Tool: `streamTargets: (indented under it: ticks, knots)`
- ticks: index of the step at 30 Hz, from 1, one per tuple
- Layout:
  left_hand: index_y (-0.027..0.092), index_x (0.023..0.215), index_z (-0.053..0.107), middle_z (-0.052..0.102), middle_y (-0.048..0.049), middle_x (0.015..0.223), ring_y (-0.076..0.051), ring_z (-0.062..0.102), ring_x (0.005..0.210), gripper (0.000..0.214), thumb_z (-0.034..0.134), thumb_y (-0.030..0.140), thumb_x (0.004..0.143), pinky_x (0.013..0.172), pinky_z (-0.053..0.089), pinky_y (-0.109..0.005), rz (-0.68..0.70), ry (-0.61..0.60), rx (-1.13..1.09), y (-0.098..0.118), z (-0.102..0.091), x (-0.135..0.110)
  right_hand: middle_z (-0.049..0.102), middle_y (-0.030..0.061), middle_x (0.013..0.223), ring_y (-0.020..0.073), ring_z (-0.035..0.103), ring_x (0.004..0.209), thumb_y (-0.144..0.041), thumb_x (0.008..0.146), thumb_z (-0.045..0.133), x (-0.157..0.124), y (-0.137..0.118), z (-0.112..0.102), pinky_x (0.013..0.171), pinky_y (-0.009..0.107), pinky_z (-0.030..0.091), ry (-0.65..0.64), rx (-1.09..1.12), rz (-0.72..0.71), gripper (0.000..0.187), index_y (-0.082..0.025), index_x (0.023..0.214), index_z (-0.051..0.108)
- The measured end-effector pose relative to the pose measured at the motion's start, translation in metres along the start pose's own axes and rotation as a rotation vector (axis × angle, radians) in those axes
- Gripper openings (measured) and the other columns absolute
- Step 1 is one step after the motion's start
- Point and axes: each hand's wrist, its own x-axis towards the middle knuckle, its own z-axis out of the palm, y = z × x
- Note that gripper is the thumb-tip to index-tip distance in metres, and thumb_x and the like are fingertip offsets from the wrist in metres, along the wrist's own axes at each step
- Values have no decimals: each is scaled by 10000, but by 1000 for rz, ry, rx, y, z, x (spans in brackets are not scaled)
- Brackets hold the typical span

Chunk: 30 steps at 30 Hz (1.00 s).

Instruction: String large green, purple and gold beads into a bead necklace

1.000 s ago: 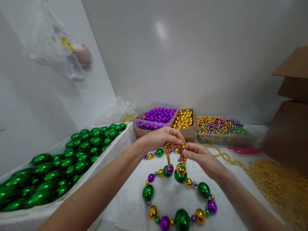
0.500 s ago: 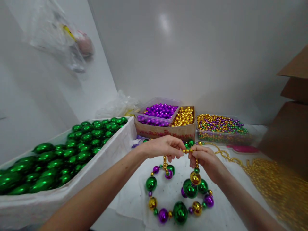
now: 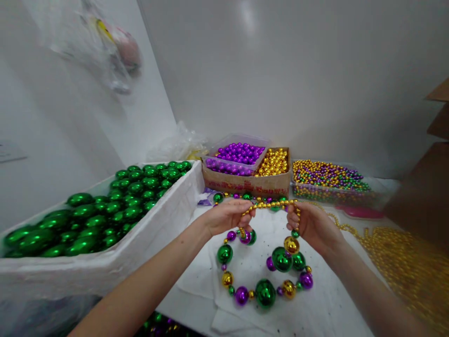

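Note:
A bead necklace (image 3: pixel 265 293) of large green, purple and gold balls lies in a loop on the white cloth (image 3: pixel 259 320). Its gold bead strand (image 3: pixel 271 204) is stretched between my two hands above the table. My left hand (image 3: pixel 229 216) is closed around the strand's left part, with the thumb on top. On the other side my right hand (image 3: pixel 312 225) grips the strand too, and a gold ball (image 3: pixel 291 245) and green balls hang below it. Some fingertips of both hands are hidden behind the strand or palm.
At left stands a white foam box (image 3: pixel 175 206) of green balls (image 3: pixel 135 188). Behind are a tub of purple beads (image 3: pixel 240 153), a cardboard box (image 3: pixel 245 184) with gold beads, and a tub of mixed small beads (image 3: pixel 329 175). Gold bead strands (image 3: pixel 410 262) pile at right, near a pink object (image 3: pixel 361 212).
My hands have moved apart, and the gold strand between them now spans a longer, nearly straight line. The camera view has shifted slightly.

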Motion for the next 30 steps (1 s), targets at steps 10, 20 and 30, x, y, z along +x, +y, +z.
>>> streamTargets:
  ticks: [10, 20, 30]
  knots:
    - [63, 867, 646, 526, 6, 633, -33, 407, 462, 162, 548, 192, 862, 526, 397, -190, 72, 104, -173, 19, 2, 35, 609, 54, 761, 189, 546, 720, -412, 738, 622, 29, 21, -14, 676, 320, 417, 223, -359, -144, 281, -141, 806, 648]
    - [72, 805, 621, 545, 2, 591, -52, 466, 478, 164, 484, 120, 882, 539, 430, -194, 189, 307, -138, 54, -33, 72, 599, 102, 1041, 262, 517, 1009, -231, 863, 496, -61, 123, 13, 867, 407, 412, -125, -1208, -368, 282, -221, 1133, 574]
    - [89, 739, 585, 513, 4, 516, -53, 386, 418, 158, 484, 77, 859, 383, 277, -164, 185, 646, -85, 51, -111, 46, 636, 143, 1048, 269, 570, 962, -51, 728, 509, -92, 153, -44, 852, 403, 398, -308, -1637, -42, 565, -131, 1282, 432]
